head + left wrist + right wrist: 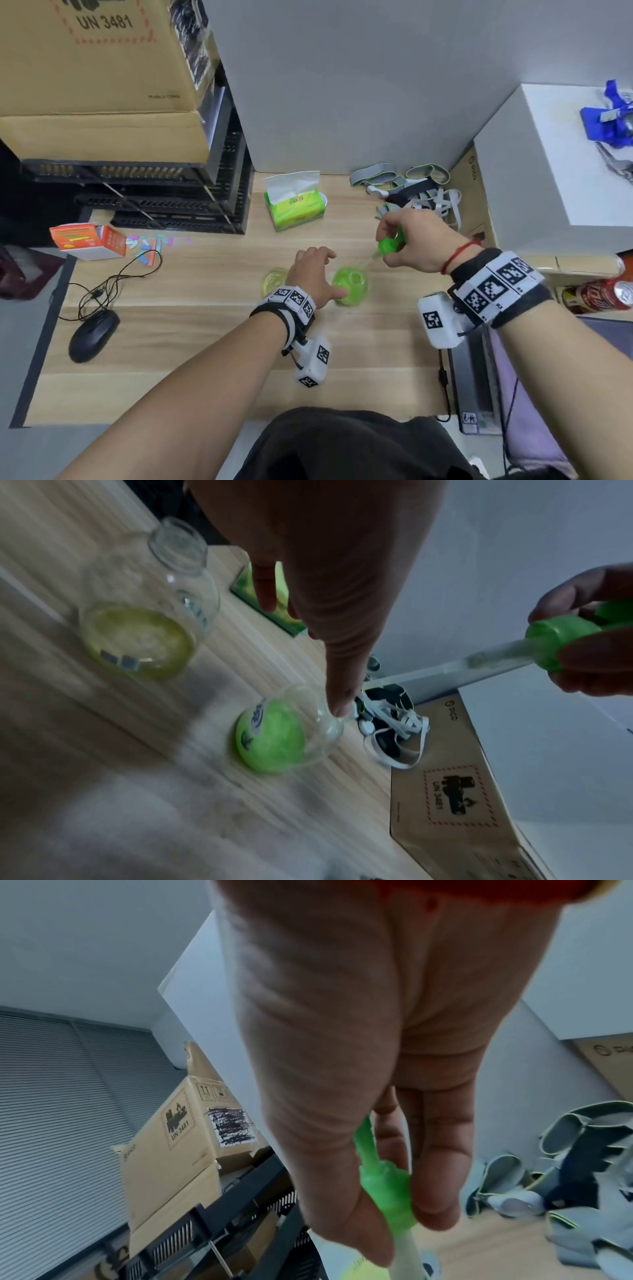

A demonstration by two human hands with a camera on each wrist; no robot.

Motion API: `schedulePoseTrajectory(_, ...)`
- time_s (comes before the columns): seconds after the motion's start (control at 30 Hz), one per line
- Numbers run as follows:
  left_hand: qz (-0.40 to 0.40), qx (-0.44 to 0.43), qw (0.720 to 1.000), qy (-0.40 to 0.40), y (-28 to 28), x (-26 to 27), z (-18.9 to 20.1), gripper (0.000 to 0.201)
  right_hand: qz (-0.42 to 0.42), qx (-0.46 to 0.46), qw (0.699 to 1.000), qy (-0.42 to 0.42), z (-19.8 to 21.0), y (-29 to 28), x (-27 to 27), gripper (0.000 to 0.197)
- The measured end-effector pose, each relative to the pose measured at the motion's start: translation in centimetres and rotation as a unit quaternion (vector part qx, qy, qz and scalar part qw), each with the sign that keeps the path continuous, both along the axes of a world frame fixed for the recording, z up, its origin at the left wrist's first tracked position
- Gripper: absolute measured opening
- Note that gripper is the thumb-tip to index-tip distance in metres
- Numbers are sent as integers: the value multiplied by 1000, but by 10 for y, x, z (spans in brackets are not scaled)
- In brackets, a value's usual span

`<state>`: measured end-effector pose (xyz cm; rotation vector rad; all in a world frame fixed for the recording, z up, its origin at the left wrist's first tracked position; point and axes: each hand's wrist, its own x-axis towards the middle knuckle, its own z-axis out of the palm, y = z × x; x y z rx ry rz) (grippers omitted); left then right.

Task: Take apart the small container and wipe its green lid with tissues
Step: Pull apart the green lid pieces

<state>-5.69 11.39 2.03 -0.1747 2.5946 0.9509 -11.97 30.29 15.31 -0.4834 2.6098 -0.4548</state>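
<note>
A small clear bottle of green liquid stands uncapped on the wooden desk. My left hand hovers over it with fingers spread, and only the thumb tip touches the bottle's rim. Up and to the right, my right hand pinches the green pump lid clear of the bottle. The lid's pale dip tube slants down toward the bottle. A green tissue pack, one tissue sticking up, lies behind.
A second clear bottle with yellow liquid stands just left of my left hand. A mouse and orange box sit at left, black crates behind. Straps, white box, red can at right.
</note>
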Motion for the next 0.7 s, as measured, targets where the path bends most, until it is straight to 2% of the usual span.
schedulePoseTrajectory(0.33,-16,16,998,-56,32,4,-32,86,51,49,997,-13,-47,-6,13,31)
schedulePoseTrajectory(0.53,5,15,999,-50,37,1,-40,74,79,66,994,-46,-88,-22,21,32)
schedulePoseTrajectory(0.7,41,25,998,-48,41,-1,-43,61,105,82,990,-48,-101,-28,21,34)
